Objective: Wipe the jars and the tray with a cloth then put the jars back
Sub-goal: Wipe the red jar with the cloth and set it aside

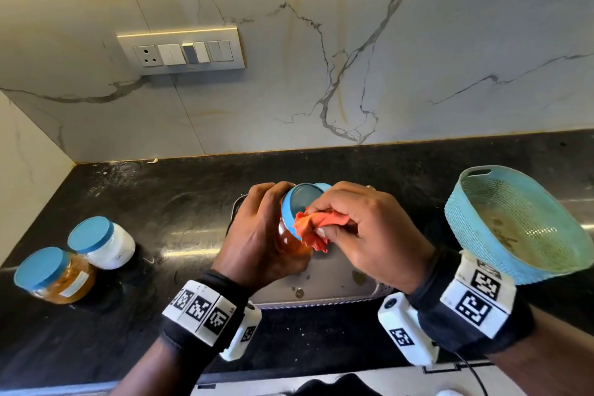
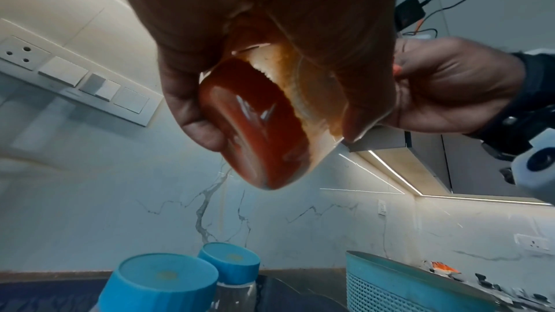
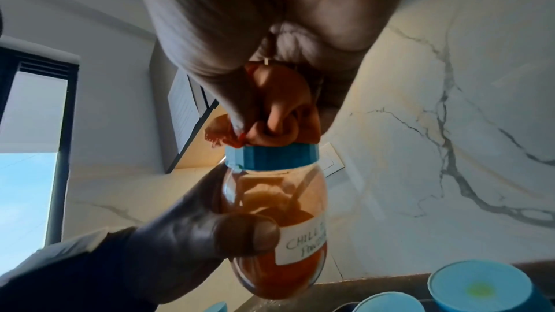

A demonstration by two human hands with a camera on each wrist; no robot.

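Left hand (image 1: 257,235) has its fingers wrapped round the chili powder jar (image 3: 279,222), tilted and held up over the grey tray (image 1: 321,283) on the black bench (image 1: 128,202). Right hand (image 1: 369,235) pinches the orange cloth (image 1: 316,228) tight, pressing it on the jar's blue lid (image 1: 299,202). Off to the left, apart from the tray, two more blue-lidded jars stand on the bench: the white one (image 1: 103,241) and the amber one (image 1: 54,275). A teal basket (image 1: 520,222) sits at the right.

Both bare forearms wore black wrist straps (image 1: 475,321) — each carried white blocks printed with black square markers (image 1: 201,309) and a white camera housing (image 1: 406,325) — a thin black cable (image 1: 472,370) trailed from the right one
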